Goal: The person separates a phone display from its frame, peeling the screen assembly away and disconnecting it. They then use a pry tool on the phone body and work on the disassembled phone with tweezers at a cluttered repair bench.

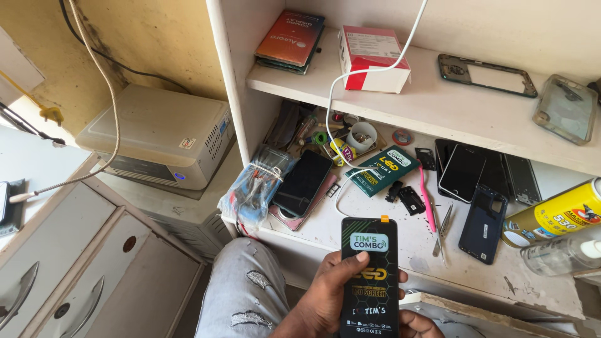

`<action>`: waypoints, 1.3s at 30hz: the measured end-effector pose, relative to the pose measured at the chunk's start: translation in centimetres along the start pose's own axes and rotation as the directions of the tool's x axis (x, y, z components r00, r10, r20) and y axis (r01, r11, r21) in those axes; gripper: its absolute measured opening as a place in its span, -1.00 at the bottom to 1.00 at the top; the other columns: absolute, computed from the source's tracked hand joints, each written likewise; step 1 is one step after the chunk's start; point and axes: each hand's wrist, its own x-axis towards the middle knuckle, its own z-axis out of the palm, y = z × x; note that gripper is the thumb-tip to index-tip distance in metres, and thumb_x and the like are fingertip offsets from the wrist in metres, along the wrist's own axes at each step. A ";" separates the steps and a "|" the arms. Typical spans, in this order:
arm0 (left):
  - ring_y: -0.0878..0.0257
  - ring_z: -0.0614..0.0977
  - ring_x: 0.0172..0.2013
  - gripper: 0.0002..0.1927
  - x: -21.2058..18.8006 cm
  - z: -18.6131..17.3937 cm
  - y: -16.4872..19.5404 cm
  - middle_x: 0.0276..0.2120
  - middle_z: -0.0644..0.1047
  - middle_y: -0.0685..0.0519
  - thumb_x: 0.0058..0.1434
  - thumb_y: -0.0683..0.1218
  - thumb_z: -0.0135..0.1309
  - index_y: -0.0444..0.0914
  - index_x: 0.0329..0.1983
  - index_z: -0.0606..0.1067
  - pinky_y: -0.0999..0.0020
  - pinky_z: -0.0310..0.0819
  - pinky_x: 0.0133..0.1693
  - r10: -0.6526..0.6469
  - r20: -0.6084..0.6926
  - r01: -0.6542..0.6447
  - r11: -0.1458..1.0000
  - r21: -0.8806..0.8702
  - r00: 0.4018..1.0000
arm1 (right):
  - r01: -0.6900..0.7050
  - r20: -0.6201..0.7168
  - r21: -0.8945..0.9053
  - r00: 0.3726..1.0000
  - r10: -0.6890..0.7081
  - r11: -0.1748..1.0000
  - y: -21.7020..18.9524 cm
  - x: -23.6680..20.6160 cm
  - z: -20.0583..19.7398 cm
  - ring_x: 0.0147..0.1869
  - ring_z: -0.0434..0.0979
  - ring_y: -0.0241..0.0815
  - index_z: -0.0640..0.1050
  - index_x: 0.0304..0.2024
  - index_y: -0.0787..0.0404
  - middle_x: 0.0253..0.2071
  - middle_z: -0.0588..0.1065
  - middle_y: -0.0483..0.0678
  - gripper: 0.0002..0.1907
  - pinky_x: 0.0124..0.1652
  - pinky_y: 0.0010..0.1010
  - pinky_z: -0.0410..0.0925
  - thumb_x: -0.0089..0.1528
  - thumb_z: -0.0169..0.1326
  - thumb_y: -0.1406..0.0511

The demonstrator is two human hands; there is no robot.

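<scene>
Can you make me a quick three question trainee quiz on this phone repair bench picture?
1. True or false: the left hand grips the black flat package by its edge.
2. Which lies beside the tweezers? A) pink toothbrush B) scissors C) hammer
3. Fill in: the red and white box sits on the upper ____.

Key: 1 true; 2 A; 3 shelf. The right hand touches the package's lower corner.
</scene>
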 end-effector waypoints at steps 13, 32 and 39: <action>0.01 0.72 -0.13 -0.44 -0.3 0.8 0.7 -0.10 0.63 -0.31 0.36 0.06 0.03 -0.49 0.21 0.41 0.19 0.68 -0.03 -0.014 0.009 0.014 0.998 0.066 1.000 | -0.078 0.012 -0.014 0.997 0.079 0.997 0.6 0.5 0.0 0.03 0.67 -0.06 0.40 0.17 0.27 0.03 0.59 0.15 -0.39 -0.01 -0.17 0.52 0.06 0.23 0.45; -0.04 0.71 -0.11 -0.41 0.1 -0.2 0.2 -0.07 0.61 -0.34 0.33 0.05 0.04 -0.52 0.22 0.40 0.13 0.68 -0.01 0.001 0.061 -0.002 1.000 0.027 0.998 | -0.083 0.021 -0.059 0.996 0.084 0.995 0.5 -0.1 1.0 0.03 0.69 0.01 0.39 0.19 0.29 0.00 0.61 0.20 -0.33 0.02 -0.10 0.54 0.03 0.28 0.37; -0.04 0.71 -0.13 -0.40 0.1 -0.7 -0.2 -0.08 0.61 -0.35 0.35 0.07 0.03 -0.54 0.21 0.39 0.12 0.69 -0.05 0.021 0.062 -0.023 0.999 0.031 0.998 | -0.058 0.032 -0.097 0.998 0.062 0.994 0.0 -0.6 1.8 0.03 0.70 0.03 0.38 0.19 0.29 -0.01 0.62 0.22 -0.31 0.03 -0.07 0.55 0.02 0.30 0.34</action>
